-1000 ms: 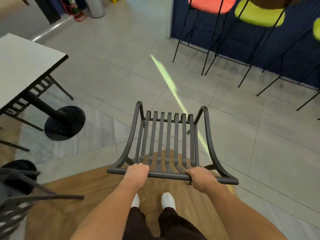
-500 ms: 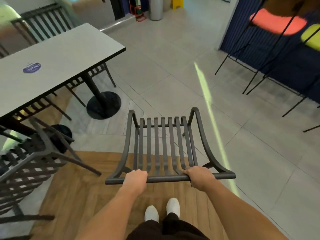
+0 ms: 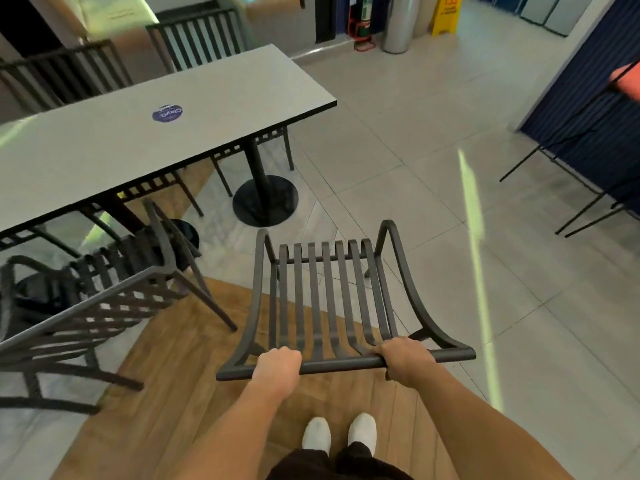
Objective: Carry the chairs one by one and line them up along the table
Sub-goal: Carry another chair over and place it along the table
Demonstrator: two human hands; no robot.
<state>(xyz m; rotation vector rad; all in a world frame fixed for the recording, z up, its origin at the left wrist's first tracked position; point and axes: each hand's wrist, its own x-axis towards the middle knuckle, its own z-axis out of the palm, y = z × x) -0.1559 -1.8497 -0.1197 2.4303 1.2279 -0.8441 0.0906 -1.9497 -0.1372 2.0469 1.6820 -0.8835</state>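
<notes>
At far left, low in the view, a dark slatted chair (image 3: pixel 86 313) stands beside the near long edge of the table (image 3: pixel 104 150), its back turned toward the camera and its legs partly on the wooden floor (image 3: pixel 180 393); behind the table's far edge two more slatted chair backs (image 3: pixel 194 36) rise against the wall; the table's grey top bears a round purple sticker (image 3: pixel 167 113), and its black post meets a round black foot (image 3: pixel 265 199) on the pale tiles (image 3: pixel 398 133). Right of that foot and nearer the camera is the carried chair (image 3: pixel 325 299), apart from the table and seen from above, its curved slats running away from the person and its side rails sweeping up to the top bar; the left hand (image 3: pixel 277 367) is wrapped over that bar toward its left end, fingers curled tight around it; the right hand (image 3: pixel 407 356) clasps the same bar toward its right end, fingers likewise closed around the tube. Below the bar two white shoes (image 3: pixel 339 433) stand on the wood. Farther right a bright streak of light (image 3: pixel 474 237) crosses the tiles; at far right thin black stool legs (image 3: pixel 571 188) stand before a dark blue wall (image 3: pixel 588 81).
</notes>
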